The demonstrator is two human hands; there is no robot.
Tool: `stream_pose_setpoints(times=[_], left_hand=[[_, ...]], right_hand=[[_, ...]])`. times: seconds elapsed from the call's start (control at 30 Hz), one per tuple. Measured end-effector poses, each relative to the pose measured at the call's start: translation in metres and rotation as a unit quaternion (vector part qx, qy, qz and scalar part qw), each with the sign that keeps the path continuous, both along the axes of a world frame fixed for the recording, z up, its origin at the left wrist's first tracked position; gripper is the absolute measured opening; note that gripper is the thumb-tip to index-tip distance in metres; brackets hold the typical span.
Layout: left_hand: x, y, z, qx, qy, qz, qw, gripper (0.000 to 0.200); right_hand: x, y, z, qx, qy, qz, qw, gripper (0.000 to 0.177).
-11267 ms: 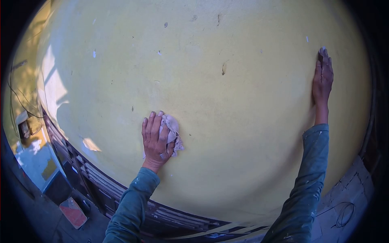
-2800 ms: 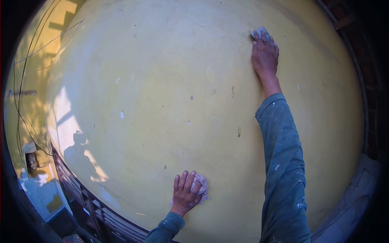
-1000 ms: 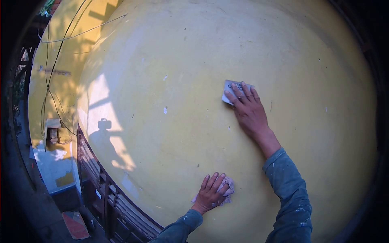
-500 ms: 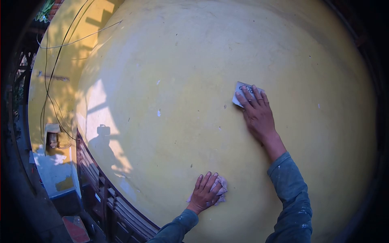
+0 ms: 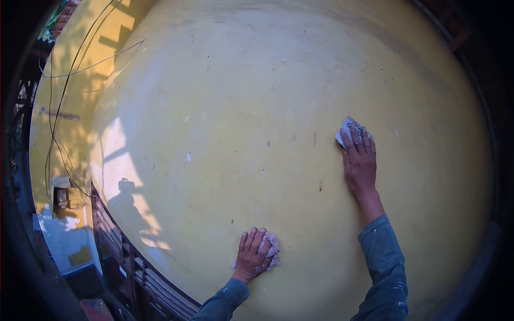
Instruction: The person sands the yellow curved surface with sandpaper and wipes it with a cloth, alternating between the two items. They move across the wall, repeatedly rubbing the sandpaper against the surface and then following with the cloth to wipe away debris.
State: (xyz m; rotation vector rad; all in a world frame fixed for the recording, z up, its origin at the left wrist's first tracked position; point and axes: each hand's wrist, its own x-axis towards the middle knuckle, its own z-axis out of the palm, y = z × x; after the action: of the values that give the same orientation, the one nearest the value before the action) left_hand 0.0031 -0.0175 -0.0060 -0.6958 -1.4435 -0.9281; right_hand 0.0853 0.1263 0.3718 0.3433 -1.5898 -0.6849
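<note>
My right hand presses a folded sheet of sandpaper flat against the yellow wall; its pale back carries dark printing. The fingers lie over the sheet, which sticks out past the fingertips. Lower and to the left, my left hand holds a crumpled pinkish rag against the same wall. Part of the rag is hidden under the palm. Small chips, white spots and dark scuffs mark the paint around both hands.
Dark slatted woodwork runs along the lower left. Loose cables hang down the sunlit side wall, above an open box-like recess. A shadow of a person falls on the wall at left.
My right hand has slid to the right across the wall with the sandpaper. The view has turned slightly right. My left hand and the rag stay at about the same wall spot.
</note>
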Motion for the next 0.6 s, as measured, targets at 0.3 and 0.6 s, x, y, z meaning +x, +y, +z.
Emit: stream_pose_setpoints(times=[0.3,0.6], left_hand=[[0.003,0.002,0.0,0.011,0.003,0.022,1.0,0.05],[-0.001,0.009,-0.002,0.044,-0.002,0.03,0.999,0.05]], right_hand=[[0.04,0.028,-0.024,0.135,-0.131,-0.05,0.981,0.057],[0.037,0.031,-0.093,0.106,-0.171,-0.029,0.979,0.051]])
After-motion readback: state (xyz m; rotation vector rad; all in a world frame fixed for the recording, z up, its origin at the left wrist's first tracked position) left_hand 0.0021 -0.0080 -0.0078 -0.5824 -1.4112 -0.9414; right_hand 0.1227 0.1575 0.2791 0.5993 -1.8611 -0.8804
